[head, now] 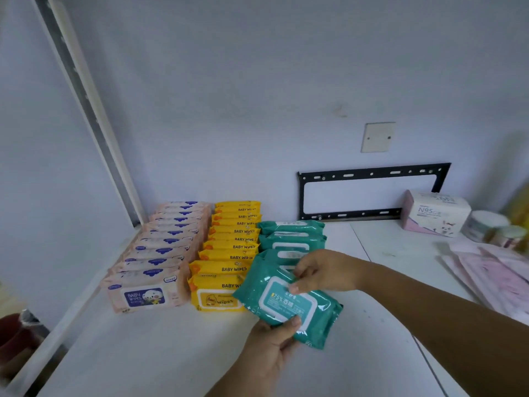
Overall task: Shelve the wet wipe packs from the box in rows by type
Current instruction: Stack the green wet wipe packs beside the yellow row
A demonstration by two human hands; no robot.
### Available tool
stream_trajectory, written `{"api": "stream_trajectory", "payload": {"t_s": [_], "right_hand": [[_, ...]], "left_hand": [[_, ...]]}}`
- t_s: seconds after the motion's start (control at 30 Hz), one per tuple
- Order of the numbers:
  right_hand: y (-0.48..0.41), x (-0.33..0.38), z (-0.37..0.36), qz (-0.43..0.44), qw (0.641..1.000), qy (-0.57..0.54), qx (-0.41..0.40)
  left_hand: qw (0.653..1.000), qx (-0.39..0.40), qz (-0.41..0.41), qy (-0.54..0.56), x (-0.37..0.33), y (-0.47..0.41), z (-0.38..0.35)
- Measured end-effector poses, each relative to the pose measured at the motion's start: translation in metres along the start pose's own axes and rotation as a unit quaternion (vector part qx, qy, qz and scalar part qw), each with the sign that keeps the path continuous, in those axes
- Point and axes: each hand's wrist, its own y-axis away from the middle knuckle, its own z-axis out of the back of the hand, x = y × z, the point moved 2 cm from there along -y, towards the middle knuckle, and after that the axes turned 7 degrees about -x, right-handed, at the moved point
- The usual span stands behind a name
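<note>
Head view.

- White shelf [160, 356] against a pale wall, with a slanting upright post [94, 121] at the left.
- Three rows of wipe packs run from the front back to the wall, side by side. Pink row [160, 247] is on the left, its front pack marked "BABY WIPES". Yellow row [232, 245] is in the middle, also marked "BABY WIPES". Teal row [292, 234] is on the right; it is shorter, with only a few packs at the wall end.
- Teal pack [289, 303] is held in both hands just in front of the teal row. It is tilted, label up, and its left corner overlaps the front yellow pack in the picture. Cannot tell whether it touches the shelf.
- Left hand [272, 342] comes up from below and grips the pack's near edge, thumb on top, fingers underneath.
- Right hand [322, 272] reaches in from the right and pinches the pack's far edge, thumb tip on the white lid flap.
- Right end of the shelf: N95 box [436, 213] near the wall, blurred jars [486, 226] beside it, pink sheets [492, 277] lying flat in front.
- On the wall: black bracket [372, 174], with a blank plate [378, 137] above it.
</note>
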Motion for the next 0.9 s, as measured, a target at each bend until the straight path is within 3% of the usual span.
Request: {"api": "stream_trajectory", "payload": {"t_s": [0.17,0.43,0.9], "right_hand": [[0.001,-0.021,-0.011,-0.014,0.999,-0.033,-0.029],[-0.013,-0.027,-0.018,0.0,0.989,0.127,-0.071],[-0.026,-0.02,-0.025,0.054,0.939,0.331,-0.082]], "left_hand": [[0.999,-0.033,0.015,-0.01,0.007,-0.009,-0.005],[0.981,-0.145,0.081,-0.1,0.002,-0.014,-0.002],[0.978,-0.149,0.105,-0.101,-0.008,-0.032,-0.005]]}}
